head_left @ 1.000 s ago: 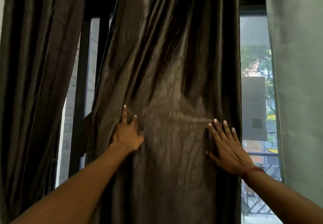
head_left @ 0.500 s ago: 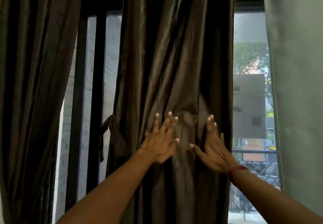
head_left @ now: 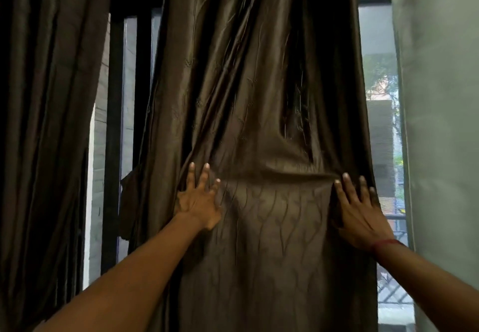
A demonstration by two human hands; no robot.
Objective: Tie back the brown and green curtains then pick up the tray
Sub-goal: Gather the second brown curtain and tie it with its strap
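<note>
Both of our hands lie flat on the fabric in front of us, holding nothing. Our left hand [head_left: 198,202] has its fingers spread and straight and presses the left part of the cloth. Our right hand [head_left: 359,215] has its fingers straight too and rests near the right edge. The cloth between them is stretched taut and creased.

That cloth is the shiny brown satin curtain with a stitched branching pattern [head_left: 259,98], which hangs in the middle of the scene and fills most of our view. A second brown pleated curtain [head_left: 46,124] hangs at the far left, apart from the middle one. At the right edge hangs the pale green matte curtain [head_left: 440,98], just beside our right forearm.

Between the two brown curtains we see the black window frame bars [head_left: 114,124]. A dark flap of brown fabric [head_left: 129,202] sticks out from the middle curtain's left edge, near our left hand. A thin red thread [head_left: 386,243] circles our right wrist.
</note>
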